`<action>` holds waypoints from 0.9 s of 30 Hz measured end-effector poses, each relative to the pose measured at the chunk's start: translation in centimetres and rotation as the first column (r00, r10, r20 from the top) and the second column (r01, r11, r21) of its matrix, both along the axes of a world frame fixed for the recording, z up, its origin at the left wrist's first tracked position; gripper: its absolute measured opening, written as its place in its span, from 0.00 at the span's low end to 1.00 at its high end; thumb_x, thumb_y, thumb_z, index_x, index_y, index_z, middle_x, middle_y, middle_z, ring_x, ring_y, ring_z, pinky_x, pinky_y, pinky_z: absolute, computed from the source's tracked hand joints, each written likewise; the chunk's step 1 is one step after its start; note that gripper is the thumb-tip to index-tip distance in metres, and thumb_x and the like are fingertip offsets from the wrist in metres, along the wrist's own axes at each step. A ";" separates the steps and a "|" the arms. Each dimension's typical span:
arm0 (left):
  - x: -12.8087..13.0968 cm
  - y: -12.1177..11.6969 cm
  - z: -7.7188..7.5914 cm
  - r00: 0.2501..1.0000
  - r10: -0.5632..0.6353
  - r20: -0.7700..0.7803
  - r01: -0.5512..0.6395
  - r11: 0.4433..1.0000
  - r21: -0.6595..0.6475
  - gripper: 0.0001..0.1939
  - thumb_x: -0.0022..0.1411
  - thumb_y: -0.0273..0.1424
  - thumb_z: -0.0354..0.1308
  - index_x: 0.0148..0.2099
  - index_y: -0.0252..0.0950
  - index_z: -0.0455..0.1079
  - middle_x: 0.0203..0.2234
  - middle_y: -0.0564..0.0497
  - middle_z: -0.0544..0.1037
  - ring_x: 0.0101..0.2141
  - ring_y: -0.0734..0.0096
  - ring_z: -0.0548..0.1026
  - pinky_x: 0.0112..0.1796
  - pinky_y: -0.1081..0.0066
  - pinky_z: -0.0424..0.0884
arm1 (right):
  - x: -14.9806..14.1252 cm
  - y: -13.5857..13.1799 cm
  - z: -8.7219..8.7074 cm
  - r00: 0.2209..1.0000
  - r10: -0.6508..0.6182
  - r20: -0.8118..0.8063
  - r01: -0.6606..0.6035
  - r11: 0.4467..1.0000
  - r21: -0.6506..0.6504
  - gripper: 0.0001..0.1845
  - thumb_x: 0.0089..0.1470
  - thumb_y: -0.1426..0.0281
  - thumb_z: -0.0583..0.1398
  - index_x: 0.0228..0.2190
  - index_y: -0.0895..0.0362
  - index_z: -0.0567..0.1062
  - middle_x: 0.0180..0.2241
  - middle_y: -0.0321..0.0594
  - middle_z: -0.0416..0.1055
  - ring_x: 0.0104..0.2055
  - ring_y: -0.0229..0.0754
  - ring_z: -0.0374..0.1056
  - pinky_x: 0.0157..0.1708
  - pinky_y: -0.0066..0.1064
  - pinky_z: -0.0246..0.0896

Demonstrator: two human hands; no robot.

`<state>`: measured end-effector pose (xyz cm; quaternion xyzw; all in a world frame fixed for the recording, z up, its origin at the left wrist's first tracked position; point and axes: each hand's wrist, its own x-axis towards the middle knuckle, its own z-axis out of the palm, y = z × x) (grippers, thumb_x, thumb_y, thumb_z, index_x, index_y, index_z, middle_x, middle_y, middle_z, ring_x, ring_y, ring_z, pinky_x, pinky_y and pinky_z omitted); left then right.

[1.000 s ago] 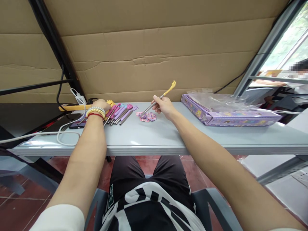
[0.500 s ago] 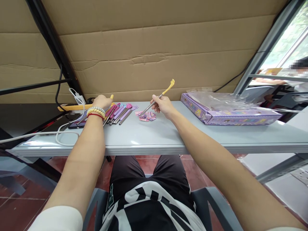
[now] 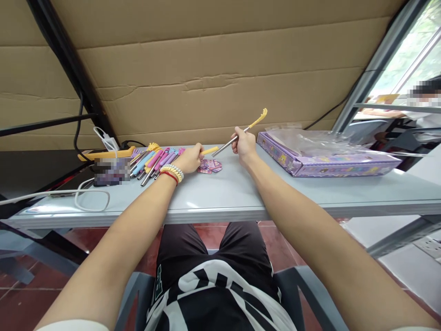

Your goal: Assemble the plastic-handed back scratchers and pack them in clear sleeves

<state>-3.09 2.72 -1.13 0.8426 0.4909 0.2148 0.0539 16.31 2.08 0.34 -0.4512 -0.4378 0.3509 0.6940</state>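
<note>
My right hand [image 3: 245,145] is closed around the metal rod of a back scratcher [image 3: 257,120], whose yellow claw-shaped end points up and right. The rod's bare tip slants down left, close to a slim yellow tube [image 3: 209,151]. My left hand [image 3: 190,158] is closed on that tube, which looks like a handle. Small pink printed cards [image 3: 211,166] lie on the table just beneath it. Left of my left hand rests a pile of back scratchers [image 3: 151,161] with pink, purple, blue and yellow handles, partly covered by my hand.
A purple printed box [image 3: 344,166] with clear plastic wrap [image 3: 317,143] on top stands at the right. White cable [image 3: 93,191] and a pixelated dark object lie at the left. Cardboard [image 3: 206,59] backs the table [image 3: 220,197]. Another person sits at the far right.
My left hand has moved right from the pile, carrying the yellow tube toward the rod. My right hand has lifted the back scratcher slightly up and right, away from the cards.
</note>
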 end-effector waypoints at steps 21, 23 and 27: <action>-1.2 -0.7 1.3 0.995 0.022 -0.099 -0.025 0.999 -0.025 0.19 0.65 0.41 0.43 0.31 0.37 0.68 0.28 0.46 0.77 0.31 0.63 0.72 0.32 0.68 0.62 | 0.2 0.2 -0.1 0.997 -0.020 -0.073 0.019 1.000 -0.014 0.22 0.61 0.57 0.52 0.21 0.57 0.66 0.11 0.31 0.60 0.10 0.30 0.51 0.11 0.23 0.46; -1.2 -0.7 1.3 0.997 -0.002 -0.078 0.000 1.000 -0.021 0.17 0.65 0.38 0.44 0.33 0.37 0.70 0.29 0.47 0.77 0.31 0.63 0.72 0.33 0.68 0.63 | 0.3 0.2 -0.1 0.997 -0.037 -0.070 0.035 0.999 -0.023 0.22 0.61 0.56 0.52 0.21 0.57 0.66 0.11 0.31 0.60 0.10 0.30 0.52 0.11 0.23 0.47; -1.1 -0.8 1.1 0.999 -0.016 -0.044 0.016 1.000 -0.012 0.15 0.65 0.36 0.44 0.38 0.36 0.71 0.30 0.47 0.77 0.32 0.64 0.72 0.35 0.68 0.64 | 0.4 0.3 -0.2 0.997 -0.051 -0.062 0.049 0.998 -0.036 0.23 0.60 0.55 0.53 0.21 0.57 0.66 0.11 0.31 0.60 0.10 0.30 0.52 0.11 0.23 0.47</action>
